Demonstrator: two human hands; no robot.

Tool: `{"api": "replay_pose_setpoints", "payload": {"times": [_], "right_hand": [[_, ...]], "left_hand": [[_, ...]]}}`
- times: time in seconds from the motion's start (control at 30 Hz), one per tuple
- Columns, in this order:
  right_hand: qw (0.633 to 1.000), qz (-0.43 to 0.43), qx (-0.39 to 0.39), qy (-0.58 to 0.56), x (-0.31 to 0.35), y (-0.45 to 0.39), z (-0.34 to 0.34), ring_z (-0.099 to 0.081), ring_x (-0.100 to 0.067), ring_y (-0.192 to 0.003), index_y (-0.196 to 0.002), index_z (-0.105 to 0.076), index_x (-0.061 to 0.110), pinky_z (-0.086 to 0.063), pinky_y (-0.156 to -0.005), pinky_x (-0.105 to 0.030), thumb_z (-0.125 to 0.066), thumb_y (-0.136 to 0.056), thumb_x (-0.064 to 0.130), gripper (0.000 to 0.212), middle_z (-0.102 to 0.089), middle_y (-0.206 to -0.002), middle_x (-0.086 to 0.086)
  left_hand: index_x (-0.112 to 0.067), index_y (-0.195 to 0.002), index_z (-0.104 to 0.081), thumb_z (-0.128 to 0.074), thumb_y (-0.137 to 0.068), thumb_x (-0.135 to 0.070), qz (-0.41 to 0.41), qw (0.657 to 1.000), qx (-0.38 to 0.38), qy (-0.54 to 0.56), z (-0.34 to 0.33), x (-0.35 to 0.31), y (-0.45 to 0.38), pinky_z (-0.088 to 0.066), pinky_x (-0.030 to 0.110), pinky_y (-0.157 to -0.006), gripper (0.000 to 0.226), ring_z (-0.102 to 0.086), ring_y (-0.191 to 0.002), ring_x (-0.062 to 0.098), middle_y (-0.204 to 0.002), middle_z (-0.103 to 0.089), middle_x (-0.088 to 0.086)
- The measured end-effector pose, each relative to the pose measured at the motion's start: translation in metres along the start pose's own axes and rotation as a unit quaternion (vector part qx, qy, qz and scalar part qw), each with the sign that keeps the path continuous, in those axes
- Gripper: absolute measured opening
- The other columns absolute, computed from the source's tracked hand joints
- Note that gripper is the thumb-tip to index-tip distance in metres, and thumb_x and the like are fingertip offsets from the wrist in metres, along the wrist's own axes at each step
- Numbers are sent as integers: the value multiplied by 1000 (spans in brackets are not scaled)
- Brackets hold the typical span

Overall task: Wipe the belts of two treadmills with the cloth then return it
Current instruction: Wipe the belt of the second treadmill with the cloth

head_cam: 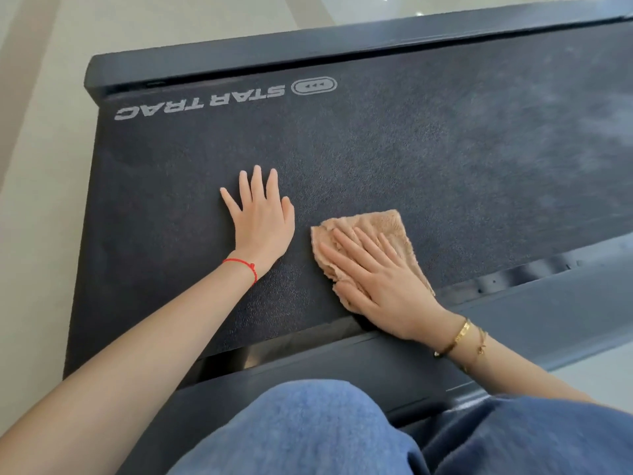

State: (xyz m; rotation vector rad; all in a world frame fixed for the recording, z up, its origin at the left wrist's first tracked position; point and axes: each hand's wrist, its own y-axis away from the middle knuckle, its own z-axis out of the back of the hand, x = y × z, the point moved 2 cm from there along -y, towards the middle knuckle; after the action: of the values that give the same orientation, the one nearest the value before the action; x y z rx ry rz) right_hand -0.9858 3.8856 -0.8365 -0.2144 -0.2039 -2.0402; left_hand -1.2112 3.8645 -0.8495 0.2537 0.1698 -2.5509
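While my left hand (pixel 262 221) rests flat and empty on the belt (pixel 428 159), my right hand (pixel 373 286) presses the cloth (pixel 383 228) open-palmed near the belt's near edge—mid-wipe, probably the first treadmill—so next I sweep it across toward the far side.

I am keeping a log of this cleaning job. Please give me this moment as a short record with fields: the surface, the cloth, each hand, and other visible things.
surface: dark textured treadmill belt with STAR TRAC logo printed near its far end
cloth: tan fluffy cloth, lying flat on the belt near its close edge
right hand: right hand flat on the cloth, palm down, fingers spread
left hand: left hand flat on the bare belt beside the cloth, not touching it
wrists: red string on left; gold bracelets on right
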Motion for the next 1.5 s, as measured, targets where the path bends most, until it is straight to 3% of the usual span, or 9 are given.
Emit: {"api": "replay_pose_setpoints", "payload": {"times": [0.1, 0.2, 0.33, 0.67, 0.9, 1.07, 1.33, 1.4, 1.5], "right_hand": [[999, -35, -10, -27, -25, 5, 4, 10, -8, -152, -155, -11, 44, 10, -123, -33, -33, -102, 53, 58, 1, -164, 19], [989, -138, -43, -24, -77, 2, 15, 7, -15, -153, -156, -15, 41, 2, -124, -43, -37, -101, 51, 59, -1, -165, 14], [965, -254, -62, -34, -122, -19, 30, 11, -11, -152, -157, -12, 40, 10, -122, -38, -31, -103, 51, 59, 4, -166, 12], [1000, 18, 8, 2, -99, 10, 19, 9, -10, -152, -157, -12, 38, 5, -124, -39, -22, -101, 59, 61, 0, -166, 15], [999, -46, -17, 1, -210, -60, 52, 7, -13, -152, -156, -12, 42, -1, -124, -45, -25, -97, 63, 64, -4, -166, 11], [994, -106, -21, 1, -244, -153, 63, 7, -17, -153, -158, -13, 36, 7, -124, -42, -25, -105, 47, 55, 1, -167, 8], [988, 150, 21, 20, -192, -155, 45, 11, -13, -152, -158, -12, 29, 10, -124, -38, -20, -106, 46, 56, 0, -166, 6], [987, 155, 22, 32, -209, -166, 51, 4, -16, -153, -158, -15, 28, 3, -125, -42, -20, -105, 48, 57, -4, -166, 6], [996, 79, -10, 34, -244, -208, 65, 0, -18, -154, -158, -16, 26, 1, -124, -42, -21, -106, 43, 55, -6, -166, 2]], "left_hand": [[-15, -156, -19, -29, -103, -32, -17, 1000, 5, 4, -1, -12, -2, -2, 66, -117, 56, -4, -152, 31, -164, -13, 11], [-16, -156, -19, -30, -103, -33, -38, 999, 11, 8, -4, -29, -5, -1, 66, -117, 56, -4, -152, 30, -164, -14, 9], [-16, -156, -18, -29, -103, -33, -57, 998, 18, 13, -9, -58, -13, -1, 65, -117, 56, -5, -152, 29, -164, -13, 8], [-15, -155, -19, -30, -103, -33, -38, 999, 14, 16, -24, -105, -44, -1, 67, -116, 56, -5, -151, 31, -164, -14, 10], [-17, -156, -18, -26, -102, -38, -13, 1000, -10, -2, -32, -105, -48, -2, 64, -118, 59, -6, -152, 29, -164, -14, 9], [-18, -156, -19, -20, -98, -40, -4, 1000, -12, -23, -34, -107, -49, -7, 63, -119, 61, -8, -152, 28, -163, -16, 8], [-19, -155, -21, -23, -98, -39, 5, 999, -10, -31, -33, -107, -49, -8, 60, -119, 61, -8, -152, 25, -163, -17, 5], [-19, -155, -22, -23, -98, -39, 5, 999, -9, -31, -32, -108, -49, -8, 60, -119, 60, -9, -152, 25, -163, -18, 5], [-19, -155, -22, -20, -97, -40, 7, 999, -5, -38, -30, -109, -49, -9, 60, -119, 61, -9, -152, 25, -163, -17, 5]]}}
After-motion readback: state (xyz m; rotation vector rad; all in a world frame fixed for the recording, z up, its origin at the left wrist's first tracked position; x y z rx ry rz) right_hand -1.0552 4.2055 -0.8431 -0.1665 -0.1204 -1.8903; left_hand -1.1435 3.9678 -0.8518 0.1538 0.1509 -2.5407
